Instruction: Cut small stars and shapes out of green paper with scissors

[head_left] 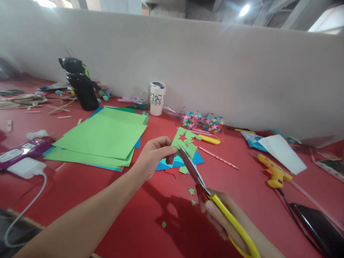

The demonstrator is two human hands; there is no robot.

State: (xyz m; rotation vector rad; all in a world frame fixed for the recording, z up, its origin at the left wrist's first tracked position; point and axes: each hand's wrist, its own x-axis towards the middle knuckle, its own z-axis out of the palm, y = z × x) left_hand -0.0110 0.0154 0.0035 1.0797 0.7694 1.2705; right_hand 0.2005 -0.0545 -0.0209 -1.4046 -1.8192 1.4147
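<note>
My left hand (156,154) is closed in a pinch on green paper at the left edge of a green sheet with star-shaped holes (191,147). Whether the pinched bit is separate from that sheet I cannot tell. Scissors (192,168) with yellow and red handles are gripped in my right hand (217,213), their blade tips close to the left fingertips. Below the blades lie two small green paper stars (191,191) and, nearer me, a green scrap (164,224). Blue paper (199,157) lies partly under the cut sheet.
To the left is a stack of green sheets (104,132), with a black bottle (80,84) behind it. A white cup (157,98) and a heap of colored stars (202,121) stand near the wall. A yellow cutter (209,139), pencil (219,158) and glue gun (272,171) lie rightward.
</note>
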